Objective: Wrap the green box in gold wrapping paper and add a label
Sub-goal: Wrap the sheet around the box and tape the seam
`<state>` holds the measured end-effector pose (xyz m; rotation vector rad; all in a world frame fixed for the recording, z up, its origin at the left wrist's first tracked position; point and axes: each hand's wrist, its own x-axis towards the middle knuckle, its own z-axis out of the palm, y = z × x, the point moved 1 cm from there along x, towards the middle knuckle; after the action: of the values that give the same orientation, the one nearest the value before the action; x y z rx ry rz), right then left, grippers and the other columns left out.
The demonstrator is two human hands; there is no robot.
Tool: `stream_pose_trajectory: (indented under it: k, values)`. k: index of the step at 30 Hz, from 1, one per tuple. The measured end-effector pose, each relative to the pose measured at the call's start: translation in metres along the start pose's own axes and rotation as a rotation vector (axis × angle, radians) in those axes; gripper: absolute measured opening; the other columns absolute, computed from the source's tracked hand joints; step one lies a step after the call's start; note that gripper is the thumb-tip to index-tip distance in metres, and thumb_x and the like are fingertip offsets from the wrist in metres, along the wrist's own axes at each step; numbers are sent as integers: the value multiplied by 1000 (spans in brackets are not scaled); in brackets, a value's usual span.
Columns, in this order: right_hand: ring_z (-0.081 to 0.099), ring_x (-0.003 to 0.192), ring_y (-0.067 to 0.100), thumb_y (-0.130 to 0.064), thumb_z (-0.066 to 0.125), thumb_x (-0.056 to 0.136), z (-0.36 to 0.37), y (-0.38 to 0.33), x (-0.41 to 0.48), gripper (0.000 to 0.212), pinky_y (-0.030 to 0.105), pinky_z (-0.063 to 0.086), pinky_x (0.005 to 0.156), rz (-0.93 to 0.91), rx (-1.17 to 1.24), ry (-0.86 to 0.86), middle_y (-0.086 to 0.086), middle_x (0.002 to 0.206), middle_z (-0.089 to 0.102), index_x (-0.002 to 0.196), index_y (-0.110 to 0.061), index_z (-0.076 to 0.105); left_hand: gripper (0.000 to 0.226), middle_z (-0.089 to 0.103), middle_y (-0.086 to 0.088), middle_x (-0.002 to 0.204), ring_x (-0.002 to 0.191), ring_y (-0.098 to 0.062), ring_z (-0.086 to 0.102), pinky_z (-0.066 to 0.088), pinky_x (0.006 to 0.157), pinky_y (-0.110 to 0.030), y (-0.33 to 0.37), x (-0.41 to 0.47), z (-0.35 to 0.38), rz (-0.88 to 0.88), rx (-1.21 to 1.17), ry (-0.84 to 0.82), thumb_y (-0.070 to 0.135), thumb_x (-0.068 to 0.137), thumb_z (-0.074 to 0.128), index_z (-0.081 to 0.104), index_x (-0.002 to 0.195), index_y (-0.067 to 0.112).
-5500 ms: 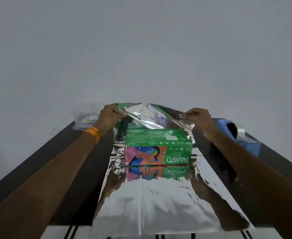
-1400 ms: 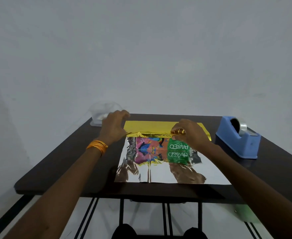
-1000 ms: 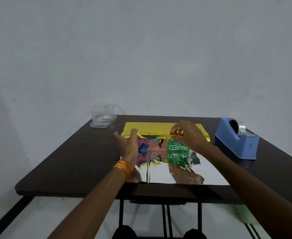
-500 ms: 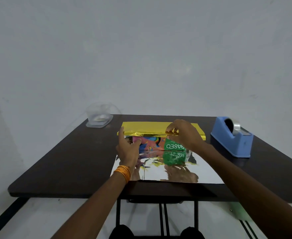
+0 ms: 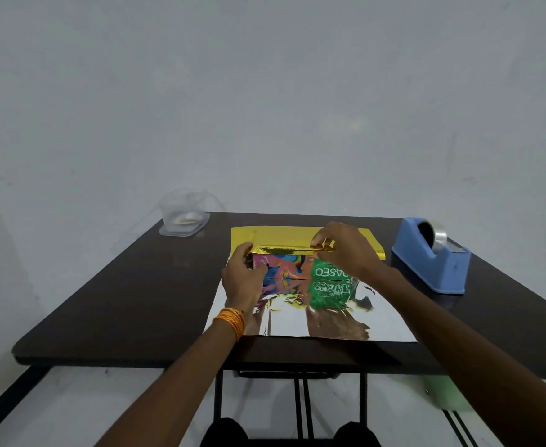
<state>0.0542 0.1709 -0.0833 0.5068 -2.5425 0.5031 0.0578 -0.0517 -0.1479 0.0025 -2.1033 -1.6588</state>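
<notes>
Nearest the camera, two dark rounded shapes at the bottom edge are cut off and too dim to identify. Both forearms reach forward over the near edge of the dark table [image 5: 110, 304]. The left wrist carries an orange thread band [image 5: 229, 321].

The gold wrapping paper [image 5: 300, 235] lies silver side up on the near half; that mirror surface [image 5: 297, 321] reflects the box and the arms, so its creases are hard to read. The sheet's far flap is folded over the box top, gold side showing.

The left hand [image 5: 244, 279] rests at the left end of the green box [image 5: 328, 271], fingers loosely curled against that end and the paper; whether they actually grip anything is hidden by the back of the hand. The box's front face shows just right of those fingers, with its left end covered by them.

The right hand [image 5: 346, 250] pinches the folded edge of the gold flap between thumb and fingertips, at the box's upper front edge. Its palm hides the box's right end.

Right of the right fingers, apart from them, stands a blue tape dispenser [image 5: 433, 256]. Far left of the left fingers sits a clear plastic container [image 5: 184, 217]; its pale contents are unclear.
</notes>
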Motion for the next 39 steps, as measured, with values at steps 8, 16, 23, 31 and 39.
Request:
stream_pose_trajectory:
  k: [8, 16, 23, 31, 39]
  values:
    - [57, 85, 15, -20, 83, 79, 1, 1, -3, 18, 38, 50, 69, -19, 9, -10, -3, 93, 65, 94, -21, 73, 56, 44, -7, 125, 117, -26, 49, 47, 94, -46, 18, -4, -8, 97, 193, 308, 5, 73, 72, 50, 121, 21]
    - [57, 86, 15, -20, 84, 78, 3, 0, -5, 19, 39, 50, 70, -30, -14, 6, -5, 92, 64, 93, -23, 72, 33, 62, -2, 128, 125, -24, 48, 41, 102, -47, 72, 8, 20, 661, 534, -129, 21, 88, 63, 67, 121, 21]
    - [59, 88, 16, -14, 85, 75, 7, 4, -5, 26, 36, 50, 70, -40, -21, 22, -9, 92, 64, 95, -27, 73, 27, 65, 4, 117, 115, -23, 54, 39, 92, -40, 61, 11, 41, 738, 916, -316, 28, 96, 58, 66, 122, 28]
    - [59, 90, 14, -20, 78, 83, 11, -1, -12, 19, 31, 46, 66, 0, -70, 119, -8, 94, 65, 100, -24, 71, 25, 64, 5, 124, 117, -22, 53, 37, 93, -40, 53, 17, 42, 734, 829, -286, 26, 95, 61, 68, 119, 31]
    - [62, 97, 22, -24, 72, 87, 20, -15, -40, 14, 38, 51, 68, 64, -244, 93, -2, 100, 67, 101, -22, 72, 25, 64, 4, 125, 119, -21, 51, 39, 96, -40, 51, 25, 42, 729, 779, -329, 30, 96, 61, 70, 119, 26]
